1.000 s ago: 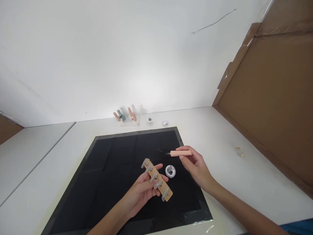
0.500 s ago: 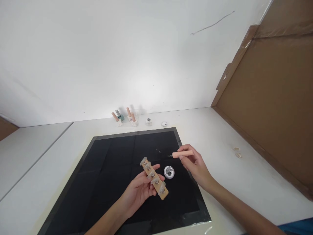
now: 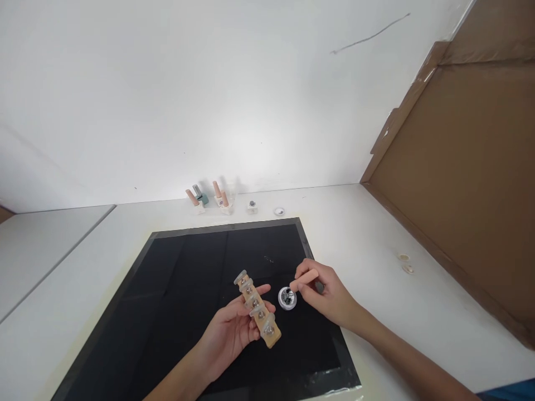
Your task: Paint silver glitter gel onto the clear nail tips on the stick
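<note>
Two hands are at work over a black mat [image 3: 188, 312]; the right hand [image 3: 330, 298] is closed in a pen-like pinch on a short pink applicator stick [image 3: 304, 279], angled down and to the left so that its tip is brought to a small round silver dish [image 3: 287, 298], presumably so that one of the tiny pieces inside can be picked up; whether the tip actually touches the contents cannot be told. The dish lies on the mat just left of the right hand's fingertips, between the two hands. The left hand [image 3: 234, 331] is curled around a wooden strip [image 3: 256, 309], cradled from below with the thumb laid along its near edge; five clear nail tips, each bearing a small dark bead, are mounted along the strip, and it is held face up and tilted toward the viewer, apparently so that the tips stay level and within reach of the stick; its right end lies near the dish but apart from it. Farther out, the mat rests on a white worktop [image 3: 368, 234]; at the far edge, against the wall, a cluster of small bottles [image 3: 209, 197] is stood, well apart from the hands; a brown cardboard panel [image 3: 468, 167] is leaned at the right.
</note>
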